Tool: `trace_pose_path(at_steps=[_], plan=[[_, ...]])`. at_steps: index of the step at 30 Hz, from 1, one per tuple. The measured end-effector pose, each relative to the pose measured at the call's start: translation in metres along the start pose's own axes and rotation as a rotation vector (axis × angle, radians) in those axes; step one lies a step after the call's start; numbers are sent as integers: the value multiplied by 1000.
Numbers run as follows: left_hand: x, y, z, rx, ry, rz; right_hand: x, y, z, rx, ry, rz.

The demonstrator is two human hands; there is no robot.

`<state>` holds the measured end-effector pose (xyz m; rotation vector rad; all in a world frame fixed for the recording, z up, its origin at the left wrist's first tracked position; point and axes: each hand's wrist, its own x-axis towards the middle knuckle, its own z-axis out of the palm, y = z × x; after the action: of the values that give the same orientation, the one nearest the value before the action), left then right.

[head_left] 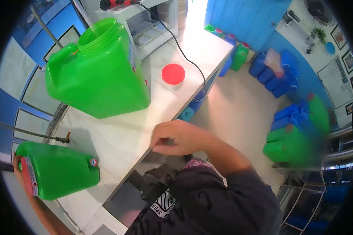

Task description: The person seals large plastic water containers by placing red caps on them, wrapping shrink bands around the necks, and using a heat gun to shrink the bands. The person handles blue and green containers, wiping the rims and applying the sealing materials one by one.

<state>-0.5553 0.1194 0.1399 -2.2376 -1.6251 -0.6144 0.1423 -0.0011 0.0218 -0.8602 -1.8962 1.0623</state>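
Note:
At the left edge, my left hand (17, 162) grips a green plastic jug (62, 170) near its handle, beside the jug's red cap (29, 176); most of the fingers are hidden. This jug stands on the white tiled counter (110, 137). My right hand (178, 137) is over the counter's front edge with its fingers curled, and nothing shows in it. Farther back stands a larger-looking green jug (102, 82) with its wide mouth uncovered. A clear stream or tube runs down into that mouth. To its right a round red lid (173, 74) lies flat.
A metal tap (62, 139) juts from the wall between the jugs. A black cable (184, 51) trails across the counter from a red-and-black tool (115, 4). Blue jugs (274, 74) and green jugs (284, 143) stand on the floor to the right, near a metal rack (302, 196).

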Motion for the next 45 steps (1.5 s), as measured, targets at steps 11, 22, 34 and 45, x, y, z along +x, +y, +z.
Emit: trace_pose_path(at_steps=[11, 22, 34, 45], plan=[[32, 162, -49, 179, 16, 93, -15, 71, -65, 119, -78, 76], [-49, 353, -97, 347, -248, -193, -38, 38, 61, 121, -204, -195], [-80, 577, -108, -180, -1108, -91, -149, 122, 72, 192, -94, -372], [-245, 729, 414, -21, -1941, -285, -612, 387, -395, -406, 242, 1051]])
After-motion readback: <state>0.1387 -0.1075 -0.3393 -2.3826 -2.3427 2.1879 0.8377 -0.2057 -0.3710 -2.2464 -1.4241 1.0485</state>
